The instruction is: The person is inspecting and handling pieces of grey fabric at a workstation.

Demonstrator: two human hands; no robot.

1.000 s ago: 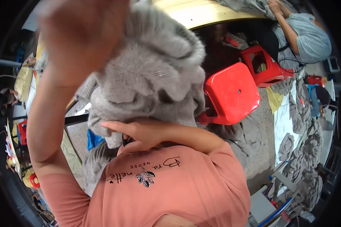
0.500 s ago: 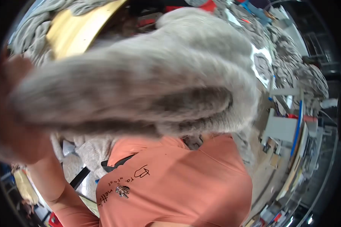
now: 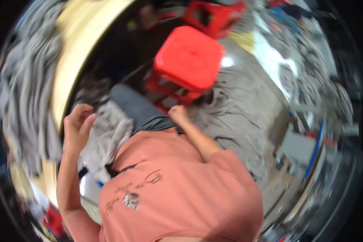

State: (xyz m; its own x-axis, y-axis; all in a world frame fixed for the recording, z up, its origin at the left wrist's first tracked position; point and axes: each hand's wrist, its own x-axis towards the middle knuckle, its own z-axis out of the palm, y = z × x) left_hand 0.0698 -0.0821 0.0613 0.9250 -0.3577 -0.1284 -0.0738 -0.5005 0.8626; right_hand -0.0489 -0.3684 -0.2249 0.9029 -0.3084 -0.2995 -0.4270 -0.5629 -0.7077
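My left hand (image 3: 77, 126) is raised at the left, beside the edge of a pale wooden table (image 3: 78, 38). Its fingers are curled, with the thumb apart and nothing between them. Long folds of grey plush fabric (image 3: 32, 97) hang over that table, left of the hand. My right hand (image 3: 177, 114) is held low in front of my waist, close to a red plastic stool (image 3: 191, 56). It looks closed, and I see nothing in it. More grey fabric (image 3: 105, 125) lies between my left hand and my thigh.
A second red stool (image 3: 213, 18) stands behind the first. Grey cloth (image 3: 238, 113) spreads across the right of my legs, and a further heap of grey fabric (image 3: 310, 68) lies at the far right. A whitish box-like piece (image 3: 296, 143) stands at the right.
The large grey plush piece that filled the middle, with my left hand at its left end, is gone from there. Both hands and the red stool now show; my left hand is free of the fabric.
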